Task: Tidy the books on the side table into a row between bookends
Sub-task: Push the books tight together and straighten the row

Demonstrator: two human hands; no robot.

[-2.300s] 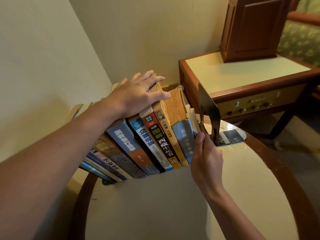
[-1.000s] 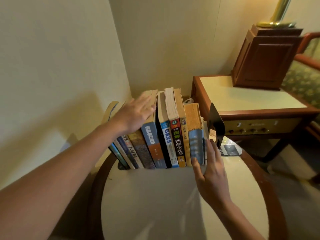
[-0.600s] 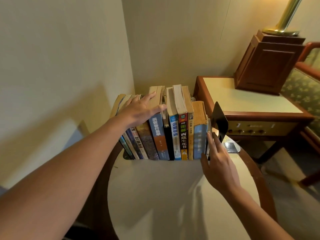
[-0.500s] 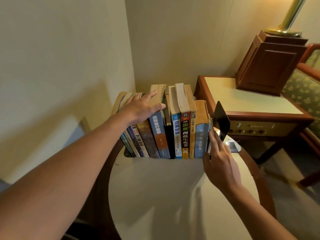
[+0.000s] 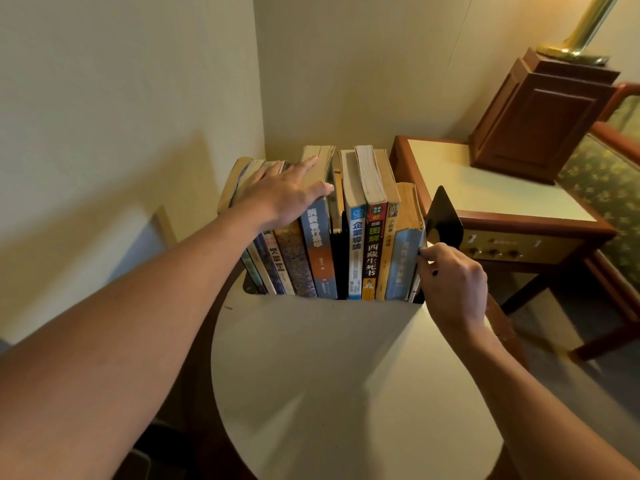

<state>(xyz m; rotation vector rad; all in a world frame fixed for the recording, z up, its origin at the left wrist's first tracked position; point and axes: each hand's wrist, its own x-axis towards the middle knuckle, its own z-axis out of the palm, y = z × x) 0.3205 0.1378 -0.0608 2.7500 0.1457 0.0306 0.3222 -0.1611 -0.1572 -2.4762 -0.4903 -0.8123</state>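
A row of several books (image 5: pixel 360 244) stands spines toward me at the back of the round side table (image 5: pixel 329 375). The left-hand books lean a little; the right-hand ones are upright. My left hand (image 5: pixel 284 195) lies flat with straight fingers on the tops of the left books. A black metal bookend (image 5: pixel 445 220) stands against the right end of the row. My right hand (image 5: pixel 453 285) has its fingers curled at the bookend's front edge, next to the last pale blue book (image 5: pixel 403 261). A dark bookend base (image 5: pixel 251 287) shows under the left end.
Cream walls meet in a corner right behind the books. A wooden-edged bedside table (image 5: pixel 485 188) with a control panel stands to the right, bearing a brown wooden box (image 5: pixel 533 119) and a brass lamp stem (image 5: pixel 581 36). A green patterned armchair (image 5: pixel 602 188) is at far right.
The leaning books have been pushed upright into a tight row. The right bookend moved in against the last book. My right hand's fingers went from straight to curled at the bookend.
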